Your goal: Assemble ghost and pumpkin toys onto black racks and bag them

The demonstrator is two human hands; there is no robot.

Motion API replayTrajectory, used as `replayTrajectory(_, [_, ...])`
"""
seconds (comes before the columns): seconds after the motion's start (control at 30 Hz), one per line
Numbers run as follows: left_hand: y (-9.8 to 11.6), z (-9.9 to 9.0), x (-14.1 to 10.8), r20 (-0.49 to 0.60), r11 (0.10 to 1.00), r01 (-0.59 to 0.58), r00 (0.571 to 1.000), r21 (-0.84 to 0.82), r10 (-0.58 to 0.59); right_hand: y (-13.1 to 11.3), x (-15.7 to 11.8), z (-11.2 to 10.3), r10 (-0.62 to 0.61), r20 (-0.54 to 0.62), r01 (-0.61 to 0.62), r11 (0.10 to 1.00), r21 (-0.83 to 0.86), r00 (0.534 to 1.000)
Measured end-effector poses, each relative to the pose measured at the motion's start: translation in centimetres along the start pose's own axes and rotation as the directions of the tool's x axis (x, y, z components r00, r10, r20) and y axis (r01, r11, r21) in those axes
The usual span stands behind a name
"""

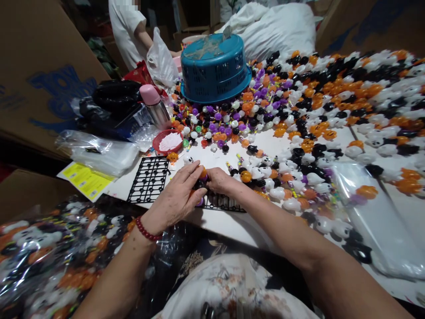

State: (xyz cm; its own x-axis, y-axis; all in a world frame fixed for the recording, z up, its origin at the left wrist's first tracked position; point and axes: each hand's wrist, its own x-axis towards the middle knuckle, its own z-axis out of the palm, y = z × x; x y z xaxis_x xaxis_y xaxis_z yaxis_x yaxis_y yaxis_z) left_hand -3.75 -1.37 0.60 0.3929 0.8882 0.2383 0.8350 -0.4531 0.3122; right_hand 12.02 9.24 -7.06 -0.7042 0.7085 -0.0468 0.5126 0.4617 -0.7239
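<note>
My left hand point(181, 190) is curled over a few small plastic Halloween toys point(203, 174) in orange, purple and black, the thumb below them and the fingers above. Against the same toys, from the other side, is my right hand point(219, 179), closed, its fingertips mostly hidden. Under both hands a black plastic grid rack point(227, 203) lies at the table's front edge. A second black grid rack point(148, 179) is left of my left hand. A white skull-faced toy point(188, 160) and an orange pumpkin toy point(172, 157) sit just beyond my left fingers.
Heaps of Halloween toys point(318, 97) cover the table's back and right. Near them are an upturned blue basket point(215, 66), a pink-lidded flask point(154, 104), a red basket point(157, 144) and clear bags point(381, 221). Bagged toys point(43, 248) lie lower left. A person point(128, 35) stands behind.
</note>
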Motion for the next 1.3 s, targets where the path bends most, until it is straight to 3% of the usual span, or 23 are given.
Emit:
replayTrajectory(0.1, [-0.3, 0.0, 0.4, 0.046, 0.999, -0.037, 0.998, 0.016, 0.036, 0.6, 0.2, 0.3, -0.033, 0.018, 0.033, 0.999, -0.001, 0.999])
replayTrajectory(0.33, [-0.5, 0.2, 0.5, 0.021, 0.998, -0.053, 0.998, -0.031, 0.054, 0.3, -0.6, 1.6, -0.109, -0.036, 0.109, 0.994, -0.017, 0.993])
replayTrajectory(0.4, [-0.6, 0.3, 0.6, 0.022, 0.998, -0.056, 0.998, -0.028, 0.056, -0.1, -0.9, 0.7, -0.080, -0.001, 0.080, 0.996, -0.036, 0.997])
replayTrajectory(0.5, [-0.7, 0.3, 0.7, 0.032, 0.999, -0.044, 0.998, -0.018, 0.045, -0.1, -1.2, -2.4, -0.043, -0.006, 0.042, 0.993, -0.113, 0.999])
replayTrajectory(0.57, [-0.8, 0.2, 0.7, 0.044, 0.999, -0.039, 0.998, -0.007, 0.039, 0.4, -1.1, -5.0, -0.018, -0.019, 0.012, 0.960, -0.279, 1.000])
replayTrajectory(0.67, [-0.9, 0.0, 0.7, 0.037, 0.999, -0.052, 0.998, 0.016, 0.051, 1.8, -0.8, -7.8, 0.069, 0.070, -0.019, 0.831, -0.556, 0.995])
replayTrajectory(0.77, [-1.1, 0.0, 0.7, 0.001, 0.998, -0.053, 0.999, 0.032, 0.053, 3.0, -0.5, -8.7, 0.135, 0.138, -0.016, 0.770, -0.638, 0.981])
replayTrajectory(0.9, [-1.5, 0.2, 0.7, -0.024, 0.999, -0.038, 0.999, 0.018, 0.039, 3.3, -0.3, -8.7, 0.132, 0.142, -0.004, 0.746, -0.666, 0.981])
replayTrajectory(1.03, [-1.9, 0.3, 0.4, -0.024, 1.000, 0.002, 1.000, -0.012, -0.002, 2.7, -0.7, -9.3, 0.064, 0.105, 0.025, 0.726, -0.687, 0.992])
replayTrajectory(1.13, [-2.2, 0.3, 0.2, -0.027, 0.999, 0.029, 0.999, -0.045, -0.030, 1.9, -1.3, -9.1, 0.034, -0.005, -0.029, 0.750, -0.660, 0.999])
replayTrajectory(1.2, [-2.5, 0.3, 0.2, -0.037, 0.997, 0.037, 0.999, -0.068, -0.040, 1.3, -1.4, -8.1, 0.084, -0.117, -0.135, 0.825, -0.549, 0.990])
replayTrajectory(1.3, [-2.9, 0.4, 0.4, -0.036, 0.995, 0.052, 0.998, -0.082, -0.055, 0.4, -0.8, -5.4, 0.209, -0.209, -0.255, 0.940, -0.226, 0.955])
